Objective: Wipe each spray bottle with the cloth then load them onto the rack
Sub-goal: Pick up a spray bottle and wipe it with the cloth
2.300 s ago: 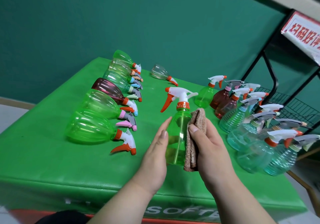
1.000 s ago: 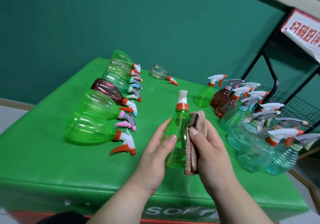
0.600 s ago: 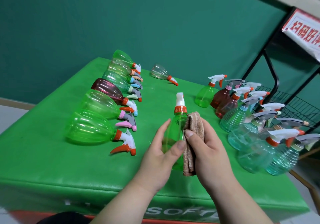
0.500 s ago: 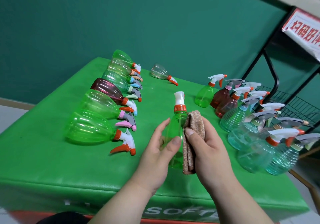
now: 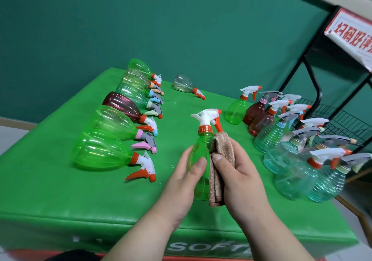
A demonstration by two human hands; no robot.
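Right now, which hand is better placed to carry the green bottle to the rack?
Probably left: the left hand grips the green bottle; the right hand holds the cloth, though the rack stands rightward.

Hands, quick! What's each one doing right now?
Left hand: closed, holding the green spray bottle upright.
Right hand: closed, holding the cloth against that bottle.

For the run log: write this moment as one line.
step: wipe | left hand: holds green spray bottle upright | right hand: grips cloth against it | loading: not yet
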